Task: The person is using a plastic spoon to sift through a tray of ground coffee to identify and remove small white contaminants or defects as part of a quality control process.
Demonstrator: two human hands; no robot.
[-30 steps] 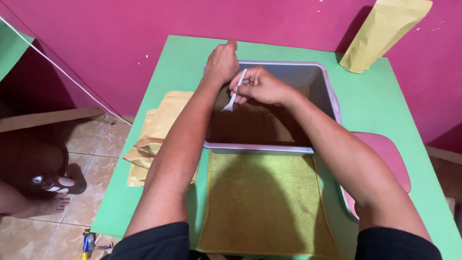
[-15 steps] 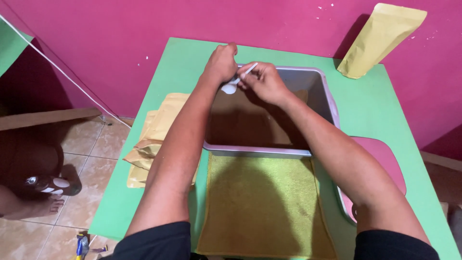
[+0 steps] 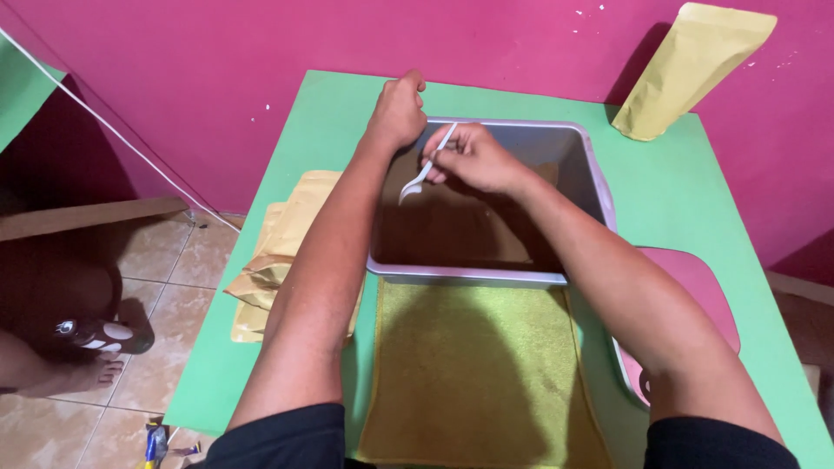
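Head view: right hand [image 3: 473, 158] fingers pinch a white plastic spoon [image 3: 423, 169], its bowl hanging low over brown powder in the grey tub [image 3: 599, 187]. Left hand [image 3: 398, 111] is curled into a fist at the tub's far left corner. Nearer lies a yellow-green cloth [image 3: 473, 373], tan pouches [image 3: 278, 252] left on the green bench [image 3: 695, 208]
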